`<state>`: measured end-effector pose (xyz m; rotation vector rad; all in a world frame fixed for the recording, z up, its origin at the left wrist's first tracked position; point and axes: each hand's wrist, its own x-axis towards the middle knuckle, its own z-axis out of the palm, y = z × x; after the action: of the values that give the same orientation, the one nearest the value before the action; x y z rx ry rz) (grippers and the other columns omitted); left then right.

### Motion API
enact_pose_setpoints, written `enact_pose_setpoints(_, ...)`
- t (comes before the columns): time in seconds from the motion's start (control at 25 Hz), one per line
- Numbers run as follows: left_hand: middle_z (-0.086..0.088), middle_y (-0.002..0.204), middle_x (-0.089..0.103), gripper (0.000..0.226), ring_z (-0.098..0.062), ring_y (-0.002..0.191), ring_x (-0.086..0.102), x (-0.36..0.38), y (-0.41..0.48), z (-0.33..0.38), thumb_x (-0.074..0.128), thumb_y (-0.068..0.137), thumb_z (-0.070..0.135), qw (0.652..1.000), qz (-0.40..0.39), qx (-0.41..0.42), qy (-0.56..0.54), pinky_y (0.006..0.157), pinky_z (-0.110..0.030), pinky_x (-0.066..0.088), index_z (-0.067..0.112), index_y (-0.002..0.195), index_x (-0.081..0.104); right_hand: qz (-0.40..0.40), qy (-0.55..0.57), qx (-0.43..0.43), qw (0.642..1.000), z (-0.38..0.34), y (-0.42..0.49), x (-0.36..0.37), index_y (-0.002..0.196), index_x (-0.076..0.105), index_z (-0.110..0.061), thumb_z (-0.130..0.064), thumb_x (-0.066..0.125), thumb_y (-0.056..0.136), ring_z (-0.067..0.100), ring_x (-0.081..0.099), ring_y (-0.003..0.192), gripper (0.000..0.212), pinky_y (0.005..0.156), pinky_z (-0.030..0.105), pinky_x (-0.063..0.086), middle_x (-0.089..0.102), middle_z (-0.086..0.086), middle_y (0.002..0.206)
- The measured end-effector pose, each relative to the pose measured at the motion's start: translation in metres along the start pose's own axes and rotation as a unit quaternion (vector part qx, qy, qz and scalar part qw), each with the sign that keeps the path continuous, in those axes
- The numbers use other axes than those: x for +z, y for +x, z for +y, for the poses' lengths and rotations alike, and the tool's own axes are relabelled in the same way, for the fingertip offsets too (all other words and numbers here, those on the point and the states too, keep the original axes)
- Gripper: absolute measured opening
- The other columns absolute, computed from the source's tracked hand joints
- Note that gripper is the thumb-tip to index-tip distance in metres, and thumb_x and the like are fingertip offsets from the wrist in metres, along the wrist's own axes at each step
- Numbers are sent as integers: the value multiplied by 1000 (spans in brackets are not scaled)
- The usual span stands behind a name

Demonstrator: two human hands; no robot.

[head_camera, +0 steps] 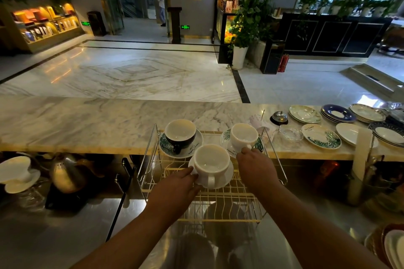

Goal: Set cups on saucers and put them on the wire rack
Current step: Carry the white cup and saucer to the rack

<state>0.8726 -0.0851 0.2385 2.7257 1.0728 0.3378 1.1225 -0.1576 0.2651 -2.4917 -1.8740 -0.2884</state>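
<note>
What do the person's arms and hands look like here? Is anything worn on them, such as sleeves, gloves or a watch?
Both forearms are bare as far as the picture shows; no sleeve edge comes into view. The left hand and the right hand have no gloves. No watch, bracelet or ring can be seen on the wrists or fingers. The light is dim, so small details could be missed.

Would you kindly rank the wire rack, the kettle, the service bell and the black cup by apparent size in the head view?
1. wire rack, clearly the largest.
2. kettle.
3. black cup, though the kettle sits nearer the camera, so this gap is unsure.
4. service bell, the smallest.
</note>
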Motion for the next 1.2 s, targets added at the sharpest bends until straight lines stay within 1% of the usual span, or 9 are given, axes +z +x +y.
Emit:
enact_pose_setpoints(0.24, 6, 157, 46, 48, -17, 132, 54, 3, 2, -2, 45, 102, 52, 1000, 6, 8, -4, 100, -34, 48, 31, 145, 51, 7, 3, -8, 1000, 3, -4, -2, 105, 69, -17, -21, 74, 82, 15, 62, 85, 24, 71, 32, 55, 70, 4, 103)
enact_pose_setpoints(0.36, 8, 157, 45, 50, -15, 132, 54, 3, 3, -4, 42, 100, 56, 1000, 16, 22, -4, 98, -33, 49, 33, 145, 50, 41, 33, -40, 998, 1, -16, -4, 118, 64, -20, -32, 64, 91, 18, 62, 103, 30, 85, 36, 56, 68, 4, 117)
enact_pose_setpoints(0.44, 7, 158, 44, 57, -16, 133, 53, 3, -2, -6, 39, 99, 61, 999, 25, 38, -5, 99, -33, 48, 33, 148, 46, 54, 80, -71, 993, -7, -38, -3, 130, 60, -22, -43, 50, 96, 21, 58, 119, 41, 96, 40, 51, 65, 4, 131)
enact_pose_setpoints(0.52, 3, 162, 38, 65, -19, 142, 44, 5, -9, -10, 39, 97, 64, 998, 20, 53, 7, 110, -36, 39, 32, 153, 40, 7, 108, -84, 991, -14, -59, 0, 145, 47, -25, -52, 29, 98, 21, 42, 140, 57, 110, 43, 39, 50, 2, 151)
enact_pose_setpoints(0.6, 3, 165, 30, 71, -20, 149, 33, 8, -15, -16, 37, 95, 68, 998, 9, 61, 21, 117, -36, 23, 31, 156, 34, -53, 118, -83, 988, -18, -72, 7, 154, 26, -29, -59, 14, 96, 18, 17, 151, 67, 120, 41, 22, 25, -4, 163)
enact_pose_setpoints(0.68, 4, 167, 22, 77, -18, 153, 22, 9, -17, -18, 32, 94, 73, 998, -6, 62, 32, 120, -36, 11, 33, 158, 26, -69, 119, -77, 988, -17, -77, 13, 156, 11, -32, -64, 10, 93, 15, 0, 152, 71, 121, 38, 10, 8, -8, 165)
enact_pose_setpoints(0.8, 5, 169, 15, 81, -18, 156, 12, 8, -14, -18, 30, 92, 76, 997, -24, 57, 47, 121, -38, 1, 33, 160, 19, -81, 109, -75, 988, -18, -78, 15, 154, -3, -33, -68, 12, 93, 13, -11, 151, 72, 122, 39, 3, -2, -9, 166)
enact_pose_setpoints(0.96, 4, 170, 10, 84, -19, 156, 7, 1, -15, -12, 27, 90, 80, 996, -45, 41, 66, 121, -42, -4, 35, 160, 14, -89, 90, -84, 988, -17, -77, 12, 156, 0, -30, -72, 12, 92, 17, -10, 151, 77, 121, 40, -3, 0, -5, 167)
enact_pose_setpoints(1.2, 1, 171, 9, 87, -20, 156, 8, -13, -16, 3, 35, 88, 80, 992, -90, 7, 89, 124, -48, 6, 35, 160, 15, -100, 97, -90, 986, -15, -73, 2, 157, 14, -29, -76, 13, 90, 23, 1, 153, 82, 122, 45, 0, 13, 1, 168)
